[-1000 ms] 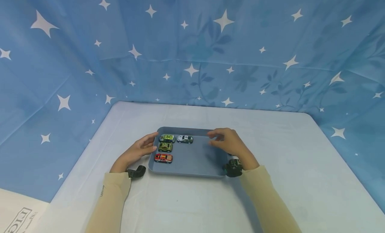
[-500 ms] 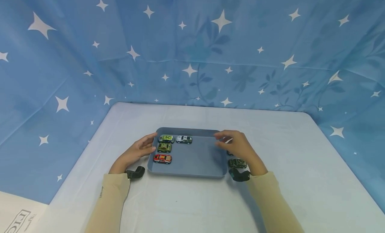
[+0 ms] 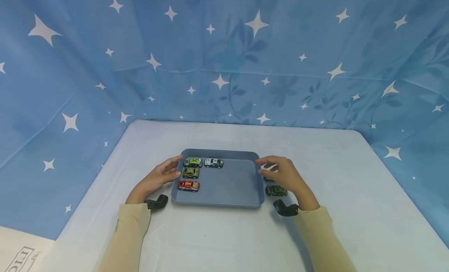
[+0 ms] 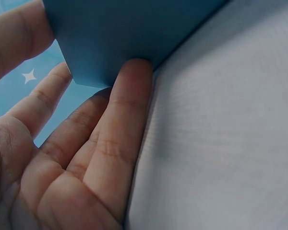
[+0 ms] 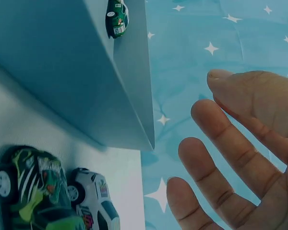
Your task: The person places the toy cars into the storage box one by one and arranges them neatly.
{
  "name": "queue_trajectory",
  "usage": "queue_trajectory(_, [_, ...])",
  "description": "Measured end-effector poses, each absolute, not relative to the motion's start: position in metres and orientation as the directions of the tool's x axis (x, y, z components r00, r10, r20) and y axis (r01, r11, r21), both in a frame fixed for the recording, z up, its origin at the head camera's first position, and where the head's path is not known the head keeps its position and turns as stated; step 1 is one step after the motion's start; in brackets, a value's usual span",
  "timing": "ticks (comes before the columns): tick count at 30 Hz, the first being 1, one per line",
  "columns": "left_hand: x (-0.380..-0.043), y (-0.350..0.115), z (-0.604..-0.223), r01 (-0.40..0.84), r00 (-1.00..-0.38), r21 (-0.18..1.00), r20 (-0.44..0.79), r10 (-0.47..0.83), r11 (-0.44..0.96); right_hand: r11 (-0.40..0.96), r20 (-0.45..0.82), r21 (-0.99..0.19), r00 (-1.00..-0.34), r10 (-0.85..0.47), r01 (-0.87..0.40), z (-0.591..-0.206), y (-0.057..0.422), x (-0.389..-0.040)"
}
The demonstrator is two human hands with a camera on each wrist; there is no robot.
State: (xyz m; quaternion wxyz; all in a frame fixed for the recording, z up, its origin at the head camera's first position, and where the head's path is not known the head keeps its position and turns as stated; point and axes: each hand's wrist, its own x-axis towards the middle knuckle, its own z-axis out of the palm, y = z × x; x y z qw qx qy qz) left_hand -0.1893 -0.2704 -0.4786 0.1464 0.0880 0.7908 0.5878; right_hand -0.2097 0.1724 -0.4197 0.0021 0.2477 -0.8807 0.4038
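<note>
A grey-blue tray [image 3: 231, 204] lies on the table with toy cars in its left half. At the back left are a yellow-green car [image 3: 193, 162] and a white car [image 3: 214, 163]; an olive car [image 3: 191, 173] and a red car [image 3: 188, 186] stand nearer. My left hand [image 3: 159, 178] rests its fairly straight fingers against the tray's left wall, also seen in the left wrist view. Loosely bent and holding nothing, my right hand [image 3: 282, 172] hovers at the right rim. Below it, outside the tray, are a dark green camouflage car [image 3: 276, 190] and another white car [image 5: 93, 196], partly hidden in the head view.
A white cloth [image 3: 210, 241] covers the table. Blue star-patterned fabric [image 3: 224, 50] hangs behind and at both sides. A pale sheet with printed letters [image 3: 21, 252] shows at the lower left corner.
My right hand has moved rightward from over the tray to its right rim, uncovering the dark green car outside. The left hand stays against the tray. The cars in the tray keep their arrangement.
</note>
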Motion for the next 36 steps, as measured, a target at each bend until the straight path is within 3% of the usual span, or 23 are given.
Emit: queue_trajectory(36, [-0.189,-0.269,-0.478,-0.028,-0.938,0.960,-0.122,0.325,0.278,0.568,0.104,-0.746,-0.902,-0.418,-0.349,-0.435,0.217,-0.220])
